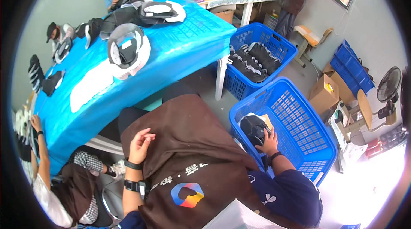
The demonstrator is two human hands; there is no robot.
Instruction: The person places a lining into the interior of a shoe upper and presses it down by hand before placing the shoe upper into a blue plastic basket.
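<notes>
My right hand (269, 143) reaches into the nearer blue basket (280, 84) on my right. Its fingers are closed on the edge of a black shoe upper (253, 129), which lies at the basket's near left end. White and tan material shows beside that upper. My left hand (140, 145) rests above my brown apron (184, 135), fingers loosely bent and apart, with nothing in it. On the blue-covered table (188, 51) ahead, a black and white shoe upper (127, 51) sits near the edge, with a white flat sheet (92, 87) beside it.
Behind the nearer basket, another blue basket (269, 36) holds several dark shoe pieces. More uppers (160, 13) lie along the table. Co-workers sit at the far side and left; another stands at the back. Cardboard boxes (324, 94), a fan (388, 84) and a chair (366, 109) stand right.
</notes>
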